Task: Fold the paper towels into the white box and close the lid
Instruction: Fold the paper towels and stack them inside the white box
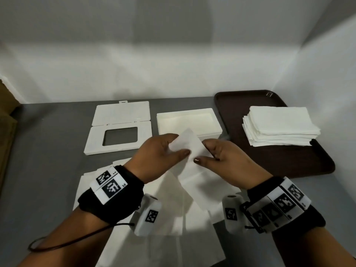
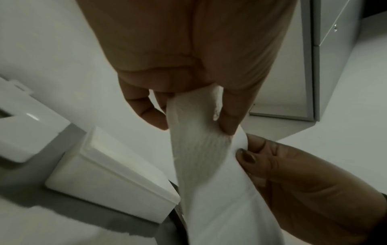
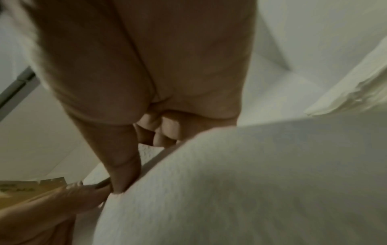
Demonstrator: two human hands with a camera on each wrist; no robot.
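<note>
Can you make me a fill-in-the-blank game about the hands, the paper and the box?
1. Both hands, the left hand and the right hand, hold one paper towel in front of the white ____.
2. The stack of paper towels sits on a brown ____.
3. The lid lies to the ____ of the white box.
4. The white box has ____ towels inside it.

Missing words: box; tray; left; no

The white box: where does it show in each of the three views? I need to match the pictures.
Head: the white box sits open at centre, just beyond both hands, left of the brown tray.
Left wrist: lower left, beside the held paper towel.
Right wrist: not identifiable; blurred.
Shared landmark: the paper towel pinched by the left hand and right hand.
</note>
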